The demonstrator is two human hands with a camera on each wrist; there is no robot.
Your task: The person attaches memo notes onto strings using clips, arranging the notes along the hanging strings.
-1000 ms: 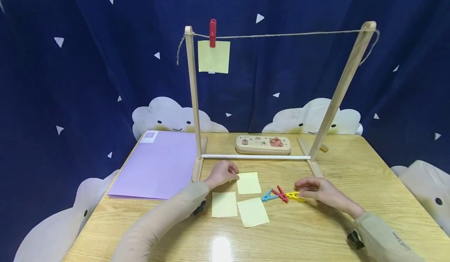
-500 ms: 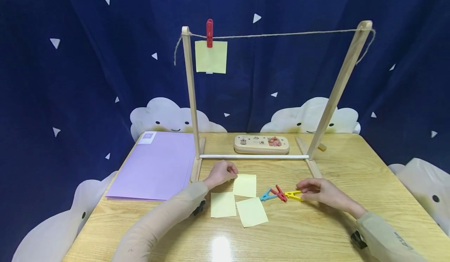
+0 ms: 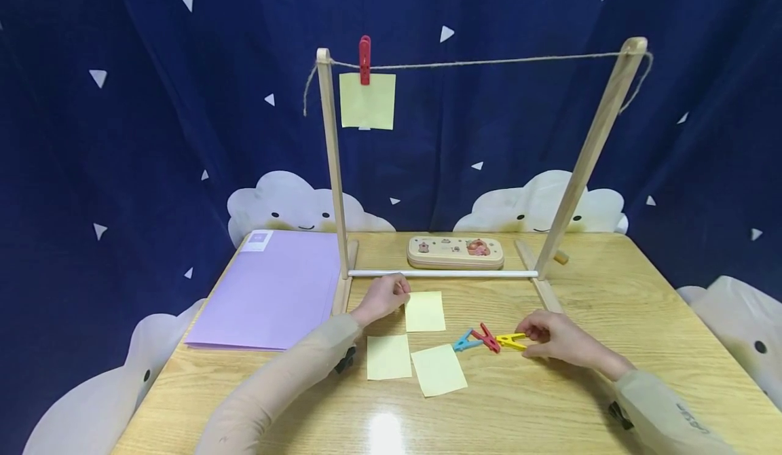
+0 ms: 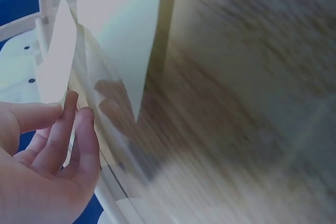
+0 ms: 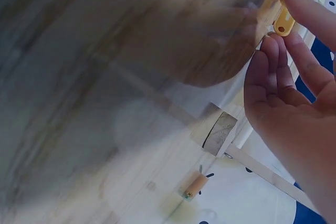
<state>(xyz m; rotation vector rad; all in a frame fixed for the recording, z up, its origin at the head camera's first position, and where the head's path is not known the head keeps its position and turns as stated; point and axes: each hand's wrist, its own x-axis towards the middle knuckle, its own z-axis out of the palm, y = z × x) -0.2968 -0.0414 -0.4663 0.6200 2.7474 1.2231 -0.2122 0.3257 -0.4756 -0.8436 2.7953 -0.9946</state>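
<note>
My left hand (image 3: 383, 297) pinches the left edge of a pale yellow sticky note (image 3: 424, 311) between thumb and fingers. In the left wrist view the pinched note (image 4: 59, 56) is tilted up off the wood. Two more notes lie nearer me, one on the left (image 3: 389, 358) and one on the right (image 3: 439, 371), slightly turned. My right hand (image 3: 562, 339) has thumb and forefinger at the handle end of a yellow clothespin (image 3: 511, 341), gripping it. A red clothespin (image 3: 486, 338) and a blue clothespin (image 3: 467, 341) lie in a row to its left.
A wooden frame (image 3: 592, 149) carries a string (image 3: 489, 62). A red clothespin (image 3: 364, 60) holds a note (image 3: 368, 102) near its left end. Behind the white crossbar (image 3: 442, 274) sits a pencil case (image 3: 455, 252). A purple folder (image 3: 269, 288) lies at left.
The note in my left hand has shifted a little left and away from me, clear of the two other notes. My right fingers have moved slightly right along the yellow clothespin's handles.
</note>
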